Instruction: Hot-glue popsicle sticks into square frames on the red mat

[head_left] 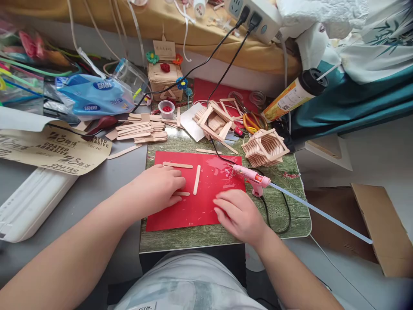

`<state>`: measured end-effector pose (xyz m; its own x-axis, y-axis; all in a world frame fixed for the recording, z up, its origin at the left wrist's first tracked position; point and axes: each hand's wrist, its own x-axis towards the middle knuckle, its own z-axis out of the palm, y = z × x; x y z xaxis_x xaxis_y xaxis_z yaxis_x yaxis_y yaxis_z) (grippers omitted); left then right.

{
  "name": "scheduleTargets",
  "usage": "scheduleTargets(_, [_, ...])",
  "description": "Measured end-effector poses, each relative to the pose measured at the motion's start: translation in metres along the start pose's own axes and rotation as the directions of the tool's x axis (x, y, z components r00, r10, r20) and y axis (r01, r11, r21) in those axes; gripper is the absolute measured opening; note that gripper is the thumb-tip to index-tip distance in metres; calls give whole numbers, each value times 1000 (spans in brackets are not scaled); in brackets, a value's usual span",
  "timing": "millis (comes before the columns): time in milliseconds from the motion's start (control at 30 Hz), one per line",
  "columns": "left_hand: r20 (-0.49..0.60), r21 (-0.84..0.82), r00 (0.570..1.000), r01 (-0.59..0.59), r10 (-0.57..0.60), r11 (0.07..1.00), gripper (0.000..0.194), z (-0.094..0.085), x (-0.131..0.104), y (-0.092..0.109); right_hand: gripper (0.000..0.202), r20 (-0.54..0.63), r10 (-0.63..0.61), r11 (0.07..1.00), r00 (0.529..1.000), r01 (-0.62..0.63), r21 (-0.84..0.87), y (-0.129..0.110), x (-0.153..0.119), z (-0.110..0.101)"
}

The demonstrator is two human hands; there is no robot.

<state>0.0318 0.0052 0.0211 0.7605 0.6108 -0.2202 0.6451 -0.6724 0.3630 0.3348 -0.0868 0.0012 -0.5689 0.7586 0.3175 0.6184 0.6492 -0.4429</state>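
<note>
A smooth, glossy-flecked red sheet (pixel 200 213) lies under the left hand (pixel 158 189), fingers curled, grip hidden; the right hand (pixel 238 213), loosely parted, seems empty. A ribbed pale-wood lattice (pixel 266 148) is already built up. Beyond the right hand rests a pink plastic glue gun (pixel 250 175). On the sheet, three flat, round-ended wooden sticks (pixel 196 180) lie apart, unjoined.

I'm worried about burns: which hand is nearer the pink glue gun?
Right. The right hand is below the glue gun in view; the left hand is farther off, at the left of the red sheet.

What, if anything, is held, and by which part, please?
The left grip may hold the lower stick by its covered end; the right grip holds nothing.
</note>
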Motion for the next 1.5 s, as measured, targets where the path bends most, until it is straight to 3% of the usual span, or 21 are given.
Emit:
scheduleTargets(100, [21,-3,1000,-1,2,1000,16,4,2,2,29,49,-19,1000,999,18,21,11,46,16])
scheduleTargets(200, [53,-30,998,16,-14,999,16,6,4,4,27,53,-115,990,992,110,87,28,63,31])
scheduleTargets(433, [33,-55,999,33,-31,998,17,2,6,4,31,32,-115,984,993,110,140,40,55,43])
scheduleTargets(833, [-91,-147,992,-99,86,984,20,10,15,4,28,26,-120,980,992,114,163,45,58,44])
scheduleTargets(1233, [-49,-108,995,-93,88,990,22,13,19,7,27,74,-67,973,995,49,224,40,61,36])
scheduleTargets(1500, [-38,-130,996,-85,80,988,20,14,18,6,20,32,-19,963,999,10,268,36,61,38])
